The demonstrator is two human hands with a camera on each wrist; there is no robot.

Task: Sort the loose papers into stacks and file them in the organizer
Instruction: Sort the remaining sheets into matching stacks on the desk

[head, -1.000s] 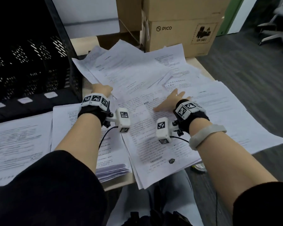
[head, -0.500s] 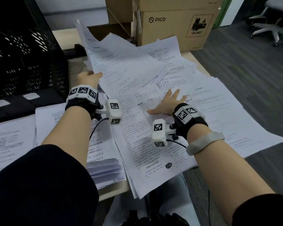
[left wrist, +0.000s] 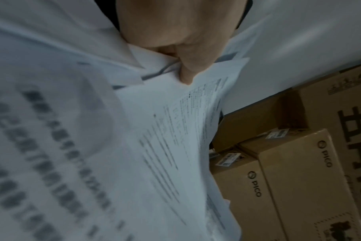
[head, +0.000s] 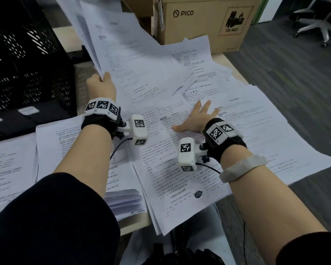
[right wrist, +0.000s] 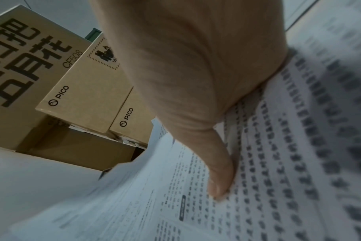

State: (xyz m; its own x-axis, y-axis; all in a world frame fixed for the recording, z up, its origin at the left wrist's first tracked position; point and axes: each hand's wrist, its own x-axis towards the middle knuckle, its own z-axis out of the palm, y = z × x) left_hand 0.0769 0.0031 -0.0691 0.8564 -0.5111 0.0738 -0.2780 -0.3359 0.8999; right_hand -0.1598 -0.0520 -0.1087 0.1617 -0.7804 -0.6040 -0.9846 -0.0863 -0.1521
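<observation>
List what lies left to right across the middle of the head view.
Black mesh organizer → left hand pinching lifted sheets → right hand pressed flat on the loose papers → grey floor.

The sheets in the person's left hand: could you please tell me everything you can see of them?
The lifted sheets are thin white printed paper, several layers fanned at the pinched corner. The left hand pinches them at their near corner; they rise tilted up and away over the loose papers and toward the cardboard box. The print is too blurred to read.
</observation>
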